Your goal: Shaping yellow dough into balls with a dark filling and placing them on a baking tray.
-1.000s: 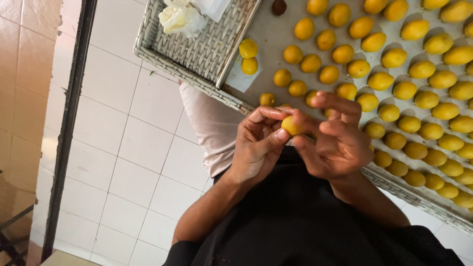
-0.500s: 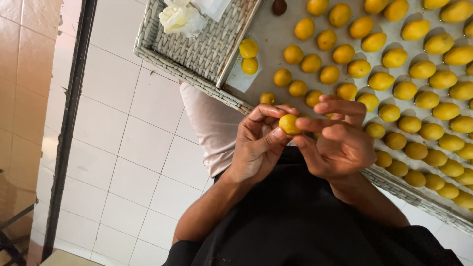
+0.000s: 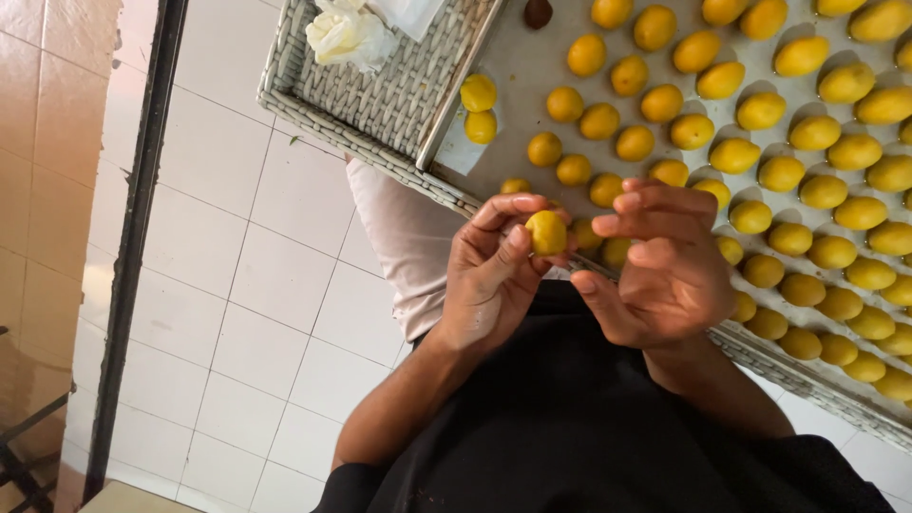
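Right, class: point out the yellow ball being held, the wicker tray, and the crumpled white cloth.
yellow ball (image 3: 547,232), head view, centre of its rounded face.
wicker tray (image 3: 366,147), head view, woven front rim.
crumpled white cloth (image 3: 347,33), head view, middle of the bundle.

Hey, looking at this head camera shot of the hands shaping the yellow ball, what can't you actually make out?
Head view only:
- Far side of the small yellow dough ball: covered by the left hand fingers.
- Right hand palm: turned away from the camera.
- Grey tray of yellow oval pieces: cut off by the top and right edges.
- Dark brown lump: cut by the top edge, kind unclear.
- Crumpled pale wrapper in the woven grey basket: contents unclear.
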